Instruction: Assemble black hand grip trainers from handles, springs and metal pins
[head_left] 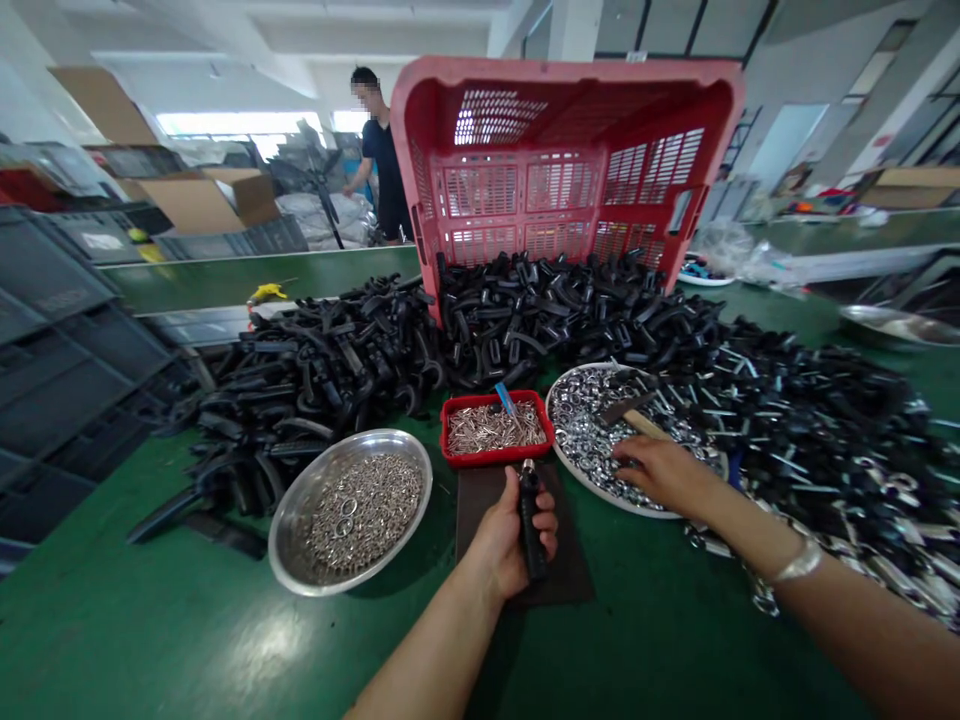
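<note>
My left hand (pixel 517 535) is wrapped round a black handle (pixel 531 525) with a small metal fitting at its top end. It is above a dark mat (pixel 570 575) on the green table. My right hand (pixel 660 470) is at a white round tray (pixel 581 480) of small shiny metal parts (pixel 585 425). Its fingers are curled down among these parts, and what they pinch, if anything, is hidden. A hammer (pixel 643 425) with a wooden handle lies across the tray, partly behind the right hand.
A red tray (pixel 442 440) holds small pins and a blue-handled tool. Left of it stands a metal bowl (pixel 285 555) of small fasteners. Black handles (pixel 330 370) lie heaped behind, spilling from a tipped red crate (pixel 409 150). A co-worker (pixel 386 160) stands beyond.
</note>
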